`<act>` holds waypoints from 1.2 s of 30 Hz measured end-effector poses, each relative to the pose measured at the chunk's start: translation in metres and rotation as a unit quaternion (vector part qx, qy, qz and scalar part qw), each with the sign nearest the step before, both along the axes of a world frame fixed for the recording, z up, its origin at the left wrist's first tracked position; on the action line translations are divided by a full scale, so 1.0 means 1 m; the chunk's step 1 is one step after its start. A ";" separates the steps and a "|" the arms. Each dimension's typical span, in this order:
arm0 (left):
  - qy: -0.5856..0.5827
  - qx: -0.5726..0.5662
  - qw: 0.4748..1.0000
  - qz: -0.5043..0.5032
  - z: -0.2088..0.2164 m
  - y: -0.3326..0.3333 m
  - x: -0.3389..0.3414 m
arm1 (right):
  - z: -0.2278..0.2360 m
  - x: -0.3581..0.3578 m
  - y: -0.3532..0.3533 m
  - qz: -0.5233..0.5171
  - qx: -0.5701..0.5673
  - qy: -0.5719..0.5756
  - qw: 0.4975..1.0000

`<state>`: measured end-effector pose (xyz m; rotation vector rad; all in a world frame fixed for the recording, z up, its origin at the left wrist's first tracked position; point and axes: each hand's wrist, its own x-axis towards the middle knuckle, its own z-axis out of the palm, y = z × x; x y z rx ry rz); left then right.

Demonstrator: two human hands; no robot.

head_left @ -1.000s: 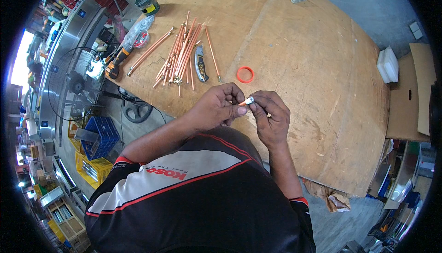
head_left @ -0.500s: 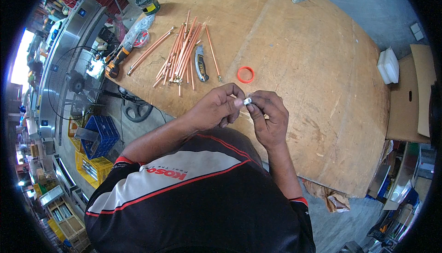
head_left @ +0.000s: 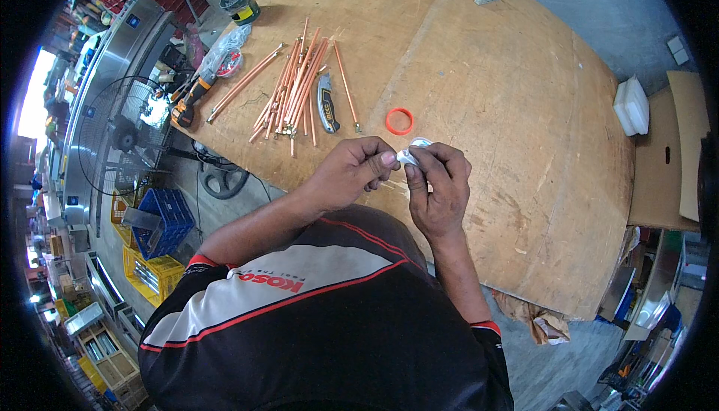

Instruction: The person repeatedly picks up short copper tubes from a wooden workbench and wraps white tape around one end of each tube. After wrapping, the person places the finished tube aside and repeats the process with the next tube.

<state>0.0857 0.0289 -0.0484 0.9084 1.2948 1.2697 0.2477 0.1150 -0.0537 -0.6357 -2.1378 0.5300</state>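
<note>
Just in front of my body, over the near part of the wooden table, both hands meet at a small roll of white thread seal tape [head_left: 421, 141]. My right hand [head_left: 440, 190] is closed round the roll, thumb and fingers hiding much of it. Finger and thumb of my left hand [head_left: 358, 168] pinch at its left side, where a bit of white tape shows between the hands. A red plastic ring [head_left: 399, 121] lies flat just beyond the hands. Further left are a pile of copper tubes [head_left: 303, 85] with brass-coloured end fittings and a grey utility knife [head_left: 326, 104].
On the table's left edge are an orange-and-black power tool [head_left: 192, 102] and clear plastic bags [head_left: 225, 50]. A dark tub [head_left: 240, 5] stands at the far left corner. A fan [head_left: 123, 132] and plastic crates [head_left: 161, 220] stand left; a cardboard box [head_left: 663, 156] stands right.
The white roll has turned in my right hand, so its round rim now shows above the fingers. My left fingers have shifted slightly and still pinch beside it.
</note>
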 end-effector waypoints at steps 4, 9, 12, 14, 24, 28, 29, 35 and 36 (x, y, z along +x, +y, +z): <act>-0.009 -0.025 0.999 0.030 0.017 -0.002 -0.005 | -0.009 0.006 0.000 -0.007 -0.097 0.003 0.995; -0.029 -0.031 0.999 0.015 0.018 -0.001 -0.005 | -0.011 0.007 0.001 -0.001 -0.112 0.053 0.992; -0.088 -0.027 0.996 0.006 0.018 0.000 -0.006 | -0.006 0.008 0.000 -0.017 -0.079 0.038 0.996; -0.113 0.006 0.993 -0.013 0.015 0.001 -0.007 | -0.004 0.009 -0.001 -0.018 -0.050 0.025 0.998; -0.038 0.025 0.999 -0.001 -0.003 0.007 -0.003 | -0.005 0.008 -0.003 -0.024 -0.053 0.059 0.997; -0.021 0.016 1.000 0.009 -0.001 0.006 -0.002 | -0.014 0.005 -0.002 -0.030 -0.084 0.066 0.994; -0.033 0.000 0.999 0.015 0.004 0.006 -0.001 | -0.015 0.003 -0.003 -0.030 -0.098 0.077 0.992; -0.097 0.036 0.995 0.004 0.002 0.005 -0.003 | -0.011 -0.007 -0.005 -0.022 -0.140 0.112 0.984; -0.087 0.045 0.995 0.005 0.001 0.006 -0.003 | -0.011 -0.008 -0.005 -0.020 -0.135 0.109 0.985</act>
